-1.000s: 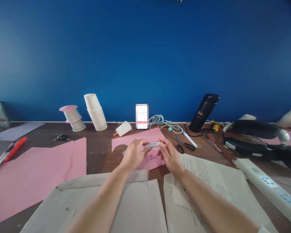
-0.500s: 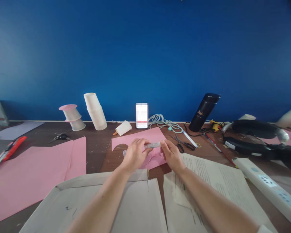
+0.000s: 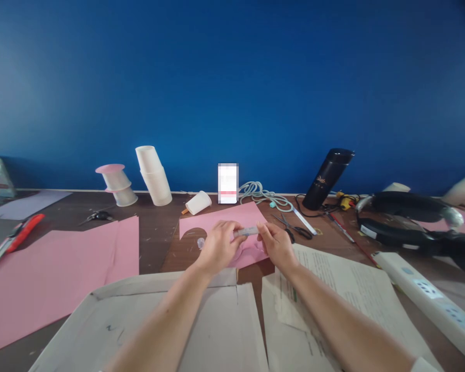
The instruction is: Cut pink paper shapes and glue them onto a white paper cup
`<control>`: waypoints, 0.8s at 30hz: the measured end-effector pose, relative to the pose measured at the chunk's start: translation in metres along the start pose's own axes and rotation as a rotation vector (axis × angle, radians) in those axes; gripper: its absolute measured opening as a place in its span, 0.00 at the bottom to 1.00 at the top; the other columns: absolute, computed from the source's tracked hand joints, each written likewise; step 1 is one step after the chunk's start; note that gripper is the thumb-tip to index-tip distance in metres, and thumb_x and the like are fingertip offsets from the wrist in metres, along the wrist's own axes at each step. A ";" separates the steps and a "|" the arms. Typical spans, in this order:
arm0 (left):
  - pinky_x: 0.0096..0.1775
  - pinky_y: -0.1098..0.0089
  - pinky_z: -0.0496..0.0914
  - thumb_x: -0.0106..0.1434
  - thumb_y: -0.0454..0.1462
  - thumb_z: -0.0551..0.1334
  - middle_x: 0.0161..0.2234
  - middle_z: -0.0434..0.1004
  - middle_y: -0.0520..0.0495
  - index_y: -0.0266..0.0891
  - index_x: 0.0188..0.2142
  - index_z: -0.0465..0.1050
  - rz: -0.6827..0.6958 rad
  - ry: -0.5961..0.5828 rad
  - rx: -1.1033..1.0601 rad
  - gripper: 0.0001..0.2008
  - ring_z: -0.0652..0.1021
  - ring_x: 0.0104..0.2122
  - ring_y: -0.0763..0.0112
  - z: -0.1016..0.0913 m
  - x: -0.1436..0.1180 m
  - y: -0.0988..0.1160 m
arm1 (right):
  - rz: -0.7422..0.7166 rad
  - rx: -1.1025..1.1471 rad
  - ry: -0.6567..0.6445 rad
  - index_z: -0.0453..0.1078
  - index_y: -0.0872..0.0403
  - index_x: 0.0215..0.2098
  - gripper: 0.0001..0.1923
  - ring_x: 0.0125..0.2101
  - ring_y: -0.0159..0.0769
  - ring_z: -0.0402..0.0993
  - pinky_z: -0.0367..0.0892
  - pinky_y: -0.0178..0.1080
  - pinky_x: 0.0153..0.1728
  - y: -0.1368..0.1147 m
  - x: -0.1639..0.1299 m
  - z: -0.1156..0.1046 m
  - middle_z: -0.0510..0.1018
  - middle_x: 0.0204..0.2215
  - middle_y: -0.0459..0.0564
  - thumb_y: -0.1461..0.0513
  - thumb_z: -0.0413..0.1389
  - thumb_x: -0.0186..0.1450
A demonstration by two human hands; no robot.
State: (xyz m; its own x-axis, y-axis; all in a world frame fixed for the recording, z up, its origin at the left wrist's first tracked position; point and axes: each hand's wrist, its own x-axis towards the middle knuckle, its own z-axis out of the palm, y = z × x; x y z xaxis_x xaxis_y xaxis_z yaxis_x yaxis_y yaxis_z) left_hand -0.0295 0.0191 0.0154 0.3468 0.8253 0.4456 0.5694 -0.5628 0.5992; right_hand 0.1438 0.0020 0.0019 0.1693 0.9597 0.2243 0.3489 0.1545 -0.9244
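Observation:
Between my two hands is a small whitish tube [image 3: 247, 232], held roughly level above a cut sheet of pink paper [image 3: 251, 213]. My left hand [image 3: 220, 242] is closed around the tube's left end. At its right end, the thumb and fingers of my right hand [image 3: 277, 244] pinch it. A small clear cap-like piece [image 3: 200, 243] lies on the table just left of my left hand. Partly hidden under the hands, a curved piece of pink paper shows. Black scissors [image 3: 296, 230] rest to the right of my right hand.
White paper cups [image 3: 155, 178] are stacked at the back left, beside cups with pink discs [image 3: 118, 183]. A phone [image 3: 228, 183] stands against the wall. A black flask [image 3: 327, 180], a power strip [image 3: 430, 297], a red cutter [image 3: 17, 240] and printed sheets [image 3: 341, 289] lie around.
My hands keep their hold on the tube and have shifted very slightly right in the view. More of the clear piece shows beside my left hand.

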 end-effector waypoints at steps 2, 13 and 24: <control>0.42 0.65 0.67 0.60 0.40 0.59 0.39 0.76 0.47 0.41 0.38 0.70 -0.001 0.005 -0.013 0.08 0.73 0.41 0.64 0.001 0.000 0.002 | 0.007 0.033 0.026 0.67 0.54 0.21 0.24 0.12 0.27 0.57 0.53 0.33 0.15 0.001 -0.001 0.001 0.62 0.10 0.42 0.45 0.49 0.62; 0.41 0.66 0.66 0.60 0.40 0.59 0.37 0.76 0.48 0.42 0.38 0.70 -0.073 0.019 -0.081 0.08 0.74 0.40 0.65 -0.001 0.001 0.001 | -0.017 0.187 -0.036 0.73 0.54 0.43 0.21 0.18 0.28 0.60 0.57 0.33 0.21 -0.003 -0.004 0.006 0.65 0.17 0.42 0.49 0.52 0.62; 0.43 0.65 0.67 0.61 0.43 0.58 0.39 0.76 0.47 0.41 0.39 0.70 -0.078 -0.037 -0.108 0.10 0.74 0.41 0.65 0.003 0.000 0.008 | 0.121 0.404 -0.110 0.72 0.53 0.43 0.20 0.17 0.27 0.59 0.54 0.31 0.18 0.005 -0.004 0.020 0.66 0.16 0.40 0.50 0.58 0.57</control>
State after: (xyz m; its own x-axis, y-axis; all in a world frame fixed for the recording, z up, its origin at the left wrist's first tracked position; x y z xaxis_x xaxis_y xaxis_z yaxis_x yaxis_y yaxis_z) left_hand -0.0231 0.0146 0.0185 0.3329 0.8669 0.3709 0.5128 -0.4966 0.7003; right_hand 0.1265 0.0030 -0.0098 0.0799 0.9925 0.0927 -0.0597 0.0976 -0.9934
